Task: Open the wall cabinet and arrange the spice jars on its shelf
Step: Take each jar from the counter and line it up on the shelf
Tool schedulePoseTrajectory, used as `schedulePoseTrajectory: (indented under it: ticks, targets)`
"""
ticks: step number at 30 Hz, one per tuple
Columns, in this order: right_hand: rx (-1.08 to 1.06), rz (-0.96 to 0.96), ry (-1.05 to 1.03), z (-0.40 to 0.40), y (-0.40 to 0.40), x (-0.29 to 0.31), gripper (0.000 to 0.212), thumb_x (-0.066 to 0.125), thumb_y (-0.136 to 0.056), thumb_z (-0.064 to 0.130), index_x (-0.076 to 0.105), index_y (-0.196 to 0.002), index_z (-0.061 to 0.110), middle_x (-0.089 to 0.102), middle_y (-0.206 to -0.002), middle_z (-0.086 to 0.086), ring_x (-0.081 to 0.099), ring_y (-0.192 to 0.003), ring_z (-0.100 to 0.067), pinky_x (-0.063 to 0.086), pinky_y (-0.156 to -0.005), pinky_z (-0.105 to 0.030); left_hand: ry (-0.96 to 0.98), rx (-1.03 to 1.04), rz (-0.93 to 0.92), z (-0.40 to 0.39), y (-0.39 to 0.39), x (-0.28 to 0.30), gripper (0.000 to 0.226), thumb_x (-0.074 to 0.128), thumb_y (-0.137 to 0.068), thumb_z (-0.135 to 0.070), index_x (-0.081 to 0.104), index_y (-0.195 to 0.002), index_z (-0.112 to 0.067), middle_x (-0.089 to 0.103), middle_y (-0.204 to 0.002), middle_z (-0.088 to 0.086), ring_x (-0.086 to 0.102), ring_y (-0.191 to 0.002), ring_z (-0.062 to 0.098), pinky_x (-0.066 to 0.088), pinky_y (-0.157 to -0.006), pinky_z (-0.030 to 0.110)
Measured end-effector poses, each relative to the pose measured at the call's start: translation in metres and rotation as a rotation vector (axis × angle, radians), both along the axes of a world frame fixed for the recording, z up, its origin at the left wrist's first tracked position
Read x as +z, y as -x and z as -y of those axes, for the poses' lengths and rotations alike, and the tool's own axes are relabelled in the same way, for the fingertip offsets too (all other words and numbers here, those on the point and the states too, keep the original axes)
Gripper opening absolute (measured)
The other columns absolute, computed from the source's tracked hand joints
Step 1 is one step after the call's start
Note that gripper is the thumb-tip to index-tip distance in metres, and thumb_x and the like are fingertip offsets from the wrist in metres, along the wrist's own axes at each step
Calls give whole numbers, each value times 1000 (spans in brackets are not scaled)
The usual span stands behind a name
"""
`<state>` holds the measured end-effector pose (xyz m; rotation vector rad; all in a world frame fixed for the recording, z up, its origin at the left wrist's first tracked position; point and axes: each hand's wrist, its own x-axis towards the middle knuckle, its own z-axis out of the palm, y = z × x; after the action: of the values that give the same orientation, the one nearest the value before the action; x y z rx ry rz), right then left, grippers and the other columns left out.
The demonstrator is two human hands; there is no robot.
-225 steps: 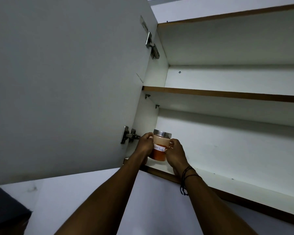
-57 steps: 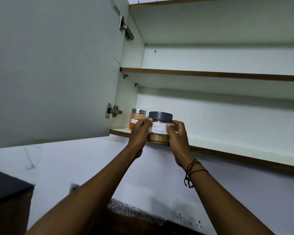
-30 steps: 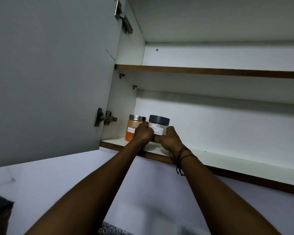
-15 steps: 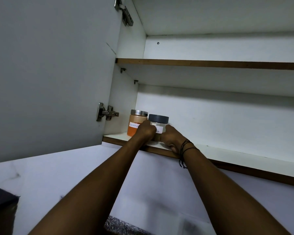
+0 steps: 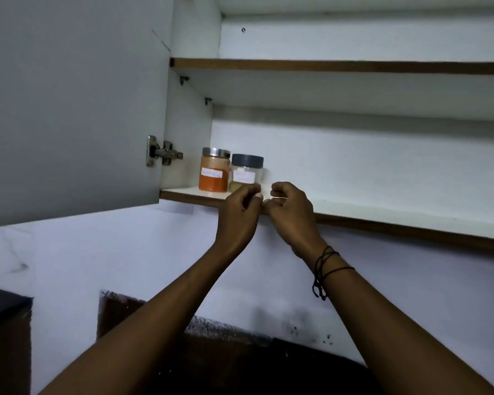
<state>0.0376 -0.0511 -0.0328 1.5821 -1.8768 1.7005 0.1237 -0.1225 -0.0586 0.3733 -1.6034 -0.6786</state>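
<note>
Both grips empty, fingers loosely curled, holding nothing: left hand (image 5: 240, 212) and right hand (image 5: 290, 212) raised side by side in front of the brown front edge of the bottom shelf (image 5: 382, 215) of the white wall cabinet, thumbs nearly meeting, neither touching a jar. Dark thread bracelet (image 5: 327, 266) wound round the right wrist.

Standing upright near the left end of that bottom shelf, close to the cabinet's left side wall: clear jar of orange powder with a silver metal lid and a white paper label (image 5: 214, 173), nearest the wall. Just beside it on the right, touching or nearly so: shorter clear jar with a dark grey lid, white label and a low layer of yellowish-brown powder (image 5: 246, 173), its lower part partly hidden behind the left hand's knuckles. Label writing too blurred to read.

White cabinet door (image 5: 69, 104) swung wide open to the left, silver hinge (image 5: 161, 151) at its inner edge. Second, upper shelf (image 5: 340, 67) with brown edging above.
</note>
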Motion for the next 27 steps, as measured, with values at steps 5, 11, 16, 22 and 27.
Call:
schedulePoseTrajectory:
  ticks: [5,11,16,22,27]
  targets:
    - [-39,-104,-47,-39,1,-64,30,61,-91,19,61,-120,13,62,-113,0,59,-101,-13,42,-79,-18,5,-66,101,-40,-3,-66,28,49,-101,-18,69,-120,-18,73,-114,-7,64,-101,1,44,-82,5]
    - [-71,-18,-237,-80,1,-178,30,56,-92,22,60,-122,21,59,-120,2,58,-109,-14,42,-88,-22,-92,-208,250,-79,-6,-170,30,45,-102,-15,68,-120,-17,72,-112,-8,64,-104,-3,44,-86,7]
    - [-54,103,-370,-112,-6,-276,32,51,-89,15,61,-119,19,63,-116,-4,61,-103,-15,48,-86,-24,-160,-257,390,-106,-5,-265,30,46,-99,-7,67,-121,-10,71,-113,1,65,-103,6,50,-91,19]
    - [-118,253,-533,-143,-17,-377,29,50,-95,21,58,-123,22,61,-119,-2,60,-101,-12,40,-72,-11,-220,-327,574,-133,-13,-356,28,46,-100,-7,67,-119,-8,71,-110,5,66,-99,11,53,-85,24]
    - [-78,409,-589,-191,-54,-450,34,51,-93,23,52,-127,29,60,-125,2,59,-110,-8,51,-90,-25,-297,-424,700,-166,-42,-430,26,45,-100,-16,65,-116,-20,70,-106,-4,65,-95,1,51,-82,13]
